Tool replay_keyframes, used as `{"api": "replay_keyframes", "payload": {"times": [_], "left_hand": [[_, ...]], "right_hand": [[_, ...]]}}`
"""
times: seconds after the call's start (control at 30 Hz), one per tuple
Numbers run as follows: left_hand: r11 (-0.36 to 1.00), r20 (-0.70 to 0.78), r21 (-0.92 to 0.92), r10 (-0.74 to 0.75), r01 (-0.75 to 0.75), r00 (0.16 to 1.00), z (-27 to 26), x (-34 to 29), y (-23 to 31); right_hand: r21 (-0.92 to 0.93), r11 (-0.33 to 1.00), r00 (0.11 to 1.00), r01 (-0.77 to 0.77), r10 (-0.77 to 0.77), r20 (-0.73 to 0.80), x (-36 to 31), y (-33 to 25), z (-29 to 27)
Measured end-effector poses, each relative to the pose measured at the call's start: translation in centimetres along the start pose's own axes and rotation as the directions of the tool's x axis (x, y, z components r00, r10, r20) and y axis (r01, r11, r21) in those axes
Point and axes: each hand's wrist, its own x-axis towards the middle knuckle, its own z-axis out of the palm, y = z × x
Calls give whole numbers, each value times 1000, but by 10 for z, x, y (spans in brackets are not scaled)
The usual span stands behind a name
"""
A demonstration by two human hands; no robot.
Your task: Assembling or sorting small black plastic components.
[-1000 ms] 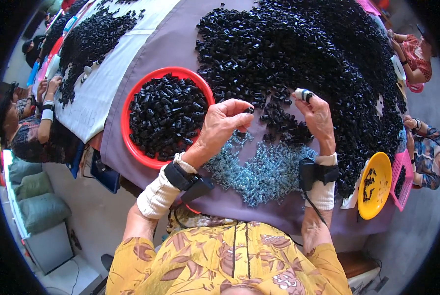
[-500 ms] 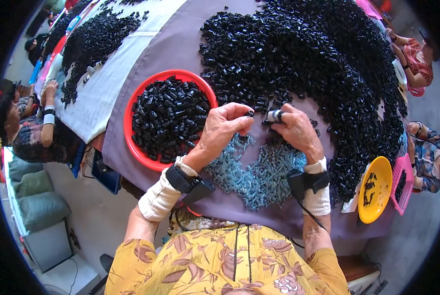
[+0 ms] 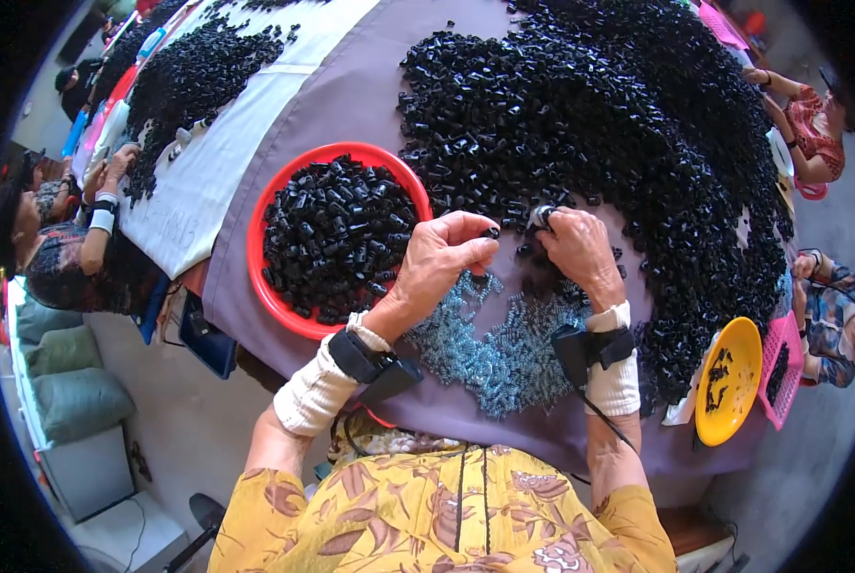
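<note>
My left hand [image 3: 434, 263] pinches a small black plastic piece [image 3: 491, 233] between thumb and forefinger. Another dark piece shows just below its fingers. To its right, my right hand [image 3: 582, 248] has its fingers curled, with a pale band round one finger. Its fingertips are at the near edge of a big heap of black plastic pieces [image 3: 580, 124], and whatever they hold is hidden. Below both hands lies a spread of small bluish, spring-like pieces [image 3: 509, 358]. Beside my left hand stands a red basin [image 3: 256, 248] filled with black pieces.
At the right table edge are a yellow dish [image 3: 743, 387] with a few black pieces and a pink basket [image 3: 782, 358]. Other people work along both sides. A white cloth [image 3: 184, 205] with another black heap [image 3: 198, 81] lies to the left. Straps and a cable sit on my wrists.
My right hand has shifted a little right and its fingers have turned toward the heap. My left hand keeps its pinch on the black piece. The whole view has shifted slightly.
</note>
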Motion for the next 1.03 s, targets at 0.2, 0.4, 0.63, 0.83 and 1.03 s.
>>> {"api": "replay_keyframes", "payload": {"times": [0.2, 0.4, 0.63, 0.83, 1.03], "left_hand": [[1000, -20, -4, -22, 22, 1000, 2, 1, 0], [1000, -5, -7, -19, 19, 1000, 4, 2, -4], [996, -15, -62, -68, 66, 998, 8, 5, -6], [951, 42, -295, -86, 95, 995, 19, 5, -1], [965, 11, -262, -11, 13, 1000, 20, 3, 3]], "right_hand": [[-79, 996, 998, -29, 33, 49, 8, -10, 5], [-5, 997, 995, -74, 74, 66, 7, -12, 3], [341, 936, 991, -82, 112, -69, -9, -21, -16], [685, 729, 981, 13, 125, -151, -16, -44, -18], [400, 887, 946, 230, -107, -307, -14, -46, -27]]}}
